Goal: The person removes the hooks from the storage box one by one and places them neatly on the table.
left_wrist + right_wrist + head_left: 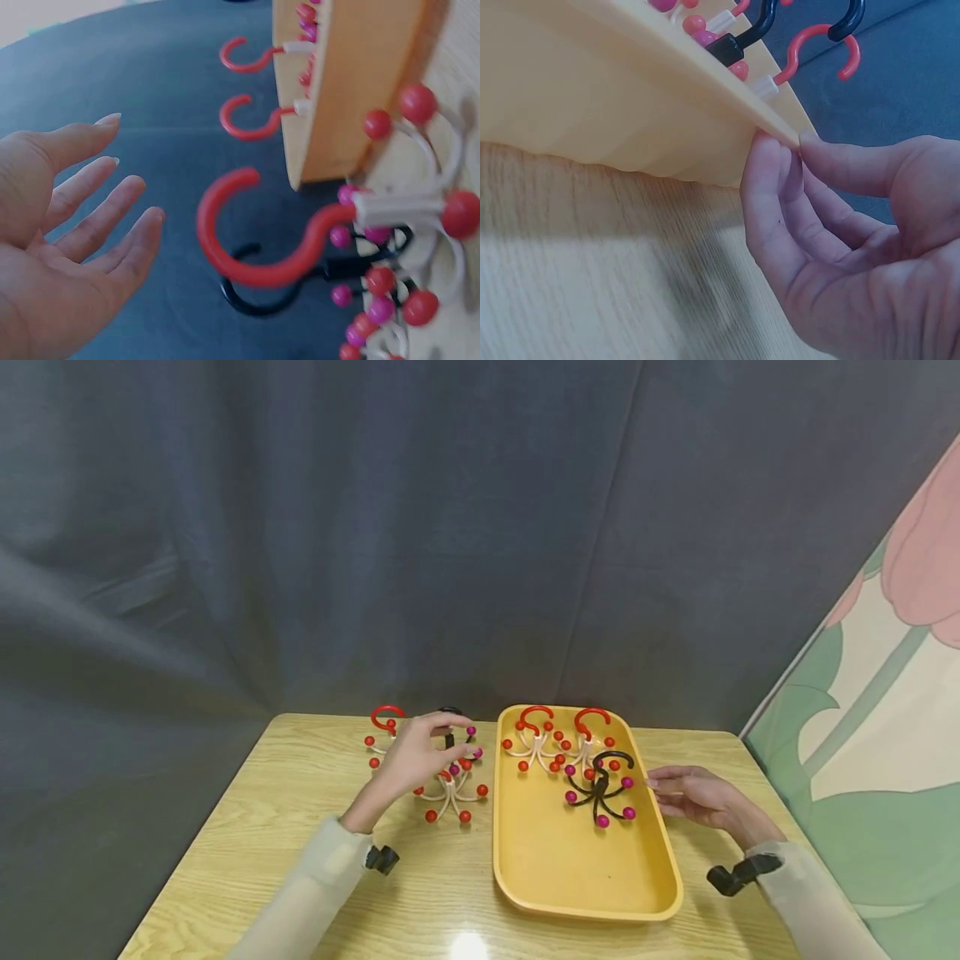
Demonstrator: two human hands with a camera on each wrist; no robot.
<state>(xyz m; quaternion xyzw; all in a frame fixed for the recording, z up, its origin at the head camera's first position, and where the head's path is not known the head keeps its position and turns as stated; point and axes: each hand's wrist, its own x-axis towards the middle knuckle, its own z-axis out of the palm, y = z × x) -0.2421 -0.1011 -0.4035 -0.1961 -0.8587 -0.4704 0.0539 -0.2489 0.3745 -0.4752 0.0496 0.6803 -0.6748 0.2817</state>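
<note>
My left hand (415, 753) hovers over the table left of the tray, fingers apart and nothing between them. Below it stands a white multi-arm hook (450, 789) with red ball tips; its big red hook top (259, 276) points toward the palm in the left wrist view. A black multi-arm hook (450, 741) with magenta balls is partly hidden behind that hand, as is another red-topped hook (387, 710). With thumb and fingers, my right hand (697, 797) pinches the right rim of the yellow tray (667, 82).
Inside the tray, two red-topped white hooks (537, 739) stand at the far end, and a black hook (600, 789) with magenta balls stands nearer. The wooden table (247, 843) meets a dark curtain (450, 527) behind. A flower-patterned panel (847, 735) borders the right side.
</note>
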